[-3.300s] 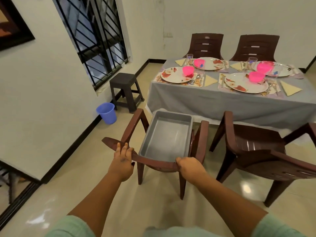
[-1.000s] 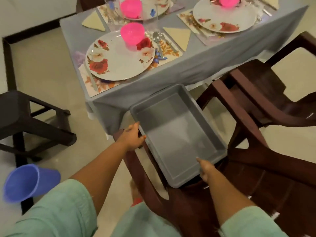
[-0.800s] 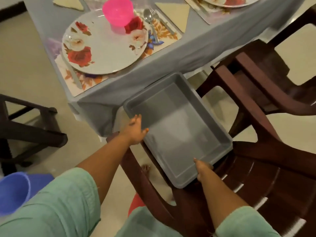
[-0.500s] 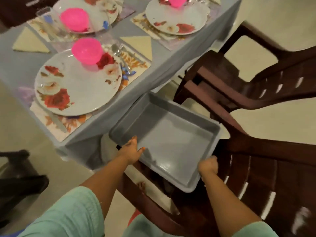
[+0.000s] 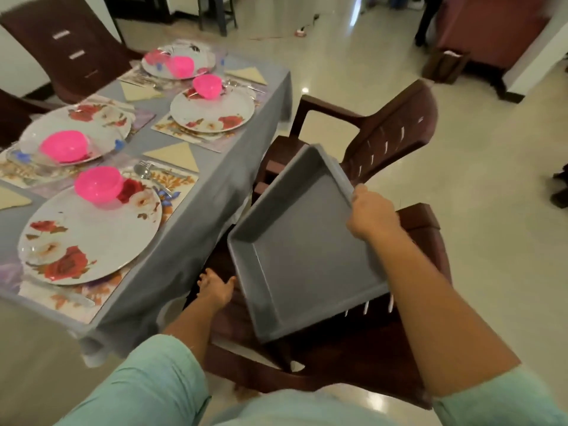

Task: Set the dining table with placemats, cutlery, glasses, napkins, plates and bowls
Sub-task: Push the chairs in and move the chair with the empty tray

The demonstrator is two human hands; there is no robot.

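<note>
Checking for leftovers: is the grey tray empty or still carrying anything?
Empty. The grey tray shows bare floor across its whole inside, held tilted by the right hand.

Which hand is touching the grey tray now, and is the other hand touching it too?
Right hand touching: head view shows its fingers curled over the grey tray rim. Left hand: cannot tell; it sits at the tray's edge.

Home dining room. Dining table [image 5: 196, 216] under grey tablecloth, set with floral plates [image 5: 89, 238], pink bowls [image 5: 99, 185], folded napkins [image 5: 173, 155], placemats. Brown plastic armchairs [image 5: 384, 133] drawn around it; glossy cream tiled floor [image 5: 491, 179] runs into adjoining room.
</note>
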